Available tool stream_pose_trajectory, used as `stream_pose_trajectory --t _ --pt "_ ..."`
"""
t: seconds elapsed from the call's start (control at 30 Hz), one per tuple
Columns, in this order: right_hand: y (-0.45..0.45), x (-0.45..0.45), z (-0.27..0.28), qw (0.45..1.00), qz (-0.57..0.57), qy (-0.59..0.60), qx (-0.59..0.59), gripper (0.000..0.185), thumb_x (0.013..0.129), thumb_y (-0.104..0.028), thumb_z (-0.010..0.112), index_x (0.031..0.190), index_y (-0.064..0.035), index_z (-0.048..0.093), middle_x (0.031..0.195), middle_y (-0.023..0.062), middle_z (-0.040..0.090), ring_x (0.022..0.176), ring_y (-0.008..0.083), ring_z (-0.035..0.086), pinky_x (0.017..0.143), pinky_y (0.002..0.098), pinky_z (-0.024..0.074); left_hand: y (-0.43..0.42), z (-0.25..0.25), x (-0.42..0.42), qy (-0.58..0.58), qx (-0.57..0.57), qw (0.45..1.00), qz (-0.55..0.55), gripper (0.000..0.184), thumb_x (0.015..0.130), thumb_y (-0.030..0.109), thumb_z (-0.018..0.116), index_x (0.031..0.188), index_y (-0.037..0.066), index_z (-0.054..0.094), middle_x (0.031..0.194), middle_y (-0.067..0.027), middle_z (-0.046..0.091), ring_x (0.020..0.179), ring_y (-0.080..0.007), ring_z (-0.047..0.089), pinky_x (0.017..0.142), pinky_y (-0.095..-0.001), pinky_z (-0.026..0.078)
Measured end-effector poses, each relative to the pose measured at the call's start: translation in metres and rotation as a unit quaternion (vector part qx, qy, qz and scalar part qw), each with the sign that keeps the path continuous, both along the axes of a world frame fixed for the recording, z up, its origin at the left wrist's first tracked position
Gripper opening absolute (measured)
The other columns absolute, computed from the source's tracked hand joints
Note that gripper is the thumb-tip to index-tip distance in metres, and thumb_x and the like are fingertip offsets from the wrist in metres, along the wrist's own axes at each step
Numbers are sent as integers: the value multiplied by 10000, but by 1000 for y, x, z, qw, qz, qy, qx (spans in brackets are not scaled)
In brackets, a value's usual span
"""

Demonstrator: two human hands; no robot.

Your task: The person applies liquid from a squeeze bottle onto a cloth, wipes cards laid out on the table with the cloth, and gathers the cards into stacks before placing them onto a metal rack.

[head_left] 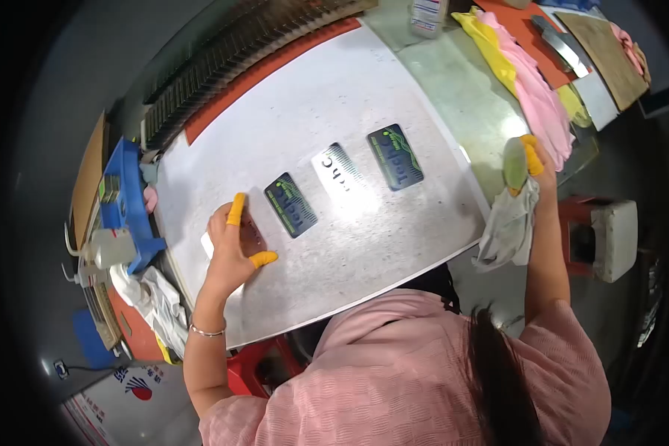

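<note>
Left hand (234,241): thumb and finger spread, yellow cots on both, over a partly hidden lettered panel (251,236) on the table (364,256); can't tell if it's gripped. Right hand (540,160): closed around a greenish oval item (514,167) just off the table's right edge, white cloth (507,227) hanging right below. Three more panels mid-table, angled, well apart from the right hand: left dark panel (291,205), white panel (338,172), right dark panel (395,157).
</note>
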State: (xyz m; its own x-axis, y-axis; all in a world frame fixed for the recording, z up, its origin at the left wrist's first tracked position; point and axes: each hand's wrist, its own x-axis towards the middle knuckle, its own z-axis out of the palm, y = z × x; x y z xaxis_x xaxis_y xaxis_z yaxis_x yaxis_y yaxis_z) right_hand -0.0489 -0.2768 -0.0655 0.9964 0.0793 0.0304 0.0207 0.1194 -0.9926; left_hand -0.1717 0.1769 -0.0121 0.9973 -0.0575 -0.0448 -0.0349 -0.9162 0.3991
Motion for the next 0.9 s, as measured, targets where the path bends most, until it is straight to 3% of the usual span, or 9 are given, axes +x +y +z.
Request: stream_pose_trajectory --t 0.1,0.17,0.3,0.43,0.5,0.7,0.77,0.8,0.9 --pt "-4 1 1 997 -21 -24 -64 243 877 -222 500 995 -16 549 823 -16 532 694 48 495 588 171 379 -1 1 0 31 -32 998 33 1034 459 215 836 1323 34 297 1160 -129 368 1023 -303 370 904 -382 306" --pt "-8 3 -5 999 -22 -25 -34 241 878 -218 497 996 -14 547 818 -15 531 685 48 495 584 171 380 -8 12 -1 4 22 999 23 959 474 224 810 1293 24 352 1150 -130 401 1014 -296 396 889 -383 304" --pt "4 -3 7 999 -33 -22 -8 259 878 -223 506 1021 -8 540 781 -13 537 662 52 505 573 167 383 -5 23 1 -100 98 985 -96 796 502 234 776 1208 36 469 1119 -119 474 1009 -280 448 879 -380 289" --pt "-1 -6 3 998 -57 -12 -4 292 876 -202 468 1068 10 528 896 15 556 768 71 530 672 181 404 13 17 -3 -113 -96 989 -28 829 544 230 787 1261 52 411 1206 -149 442 1119 -304 426 944 -385 339" --pt "-15 3 -9 999 -27 -4 -37 329 869 -213 456 1087 22 527 959 28 552 878 93 523 779 201 392 23 9 -9 -113 -120 986 -40 820 564 221 781 1268 47 397 1276 -165 396 1173 -322 399 982 -377 328" --pt "-22 5 -17 995 -54 -22 -76 303 875 -182 454 1086 22 530 946 26 554 815 88 534 717 194 411 51 -3 -34 -73 -169 983 -8 920 529 270 811 1295 42 355 1307 -163 363 1228 -317 338 1012 -381 270" --pt "-31 17 -25 996 -58 -15 -64 306 873 -197 468 1077 22 530 928 41 560 798 107 540 706 212 421 64 5 -45 -16 22 999 23 999 492 294 825 1315 38 319 1342 -168 314 1274 -307 272 1045 -405 179" --pt "-43 17 -30 997 -58 -11 -57 309 871 -205 475 1072 23 531 920 49 563 789 117 543 701 221 426 71 -1 -51 -13 50 998 37 1050 469 286 831 1330 35 286 1304 -166 332 1224 -325 302 1030 -423 163" --pt "-53 25 -41 998 -55 6 -35 318 867 -228 495 1058 23 532 894 72 573 764 146 553 685 249 442 69 -4 -53 1 -4 998 58 1062 467 267 834 1337 36 271 1223 -165 369 1120 -336 350 980 -426 218"
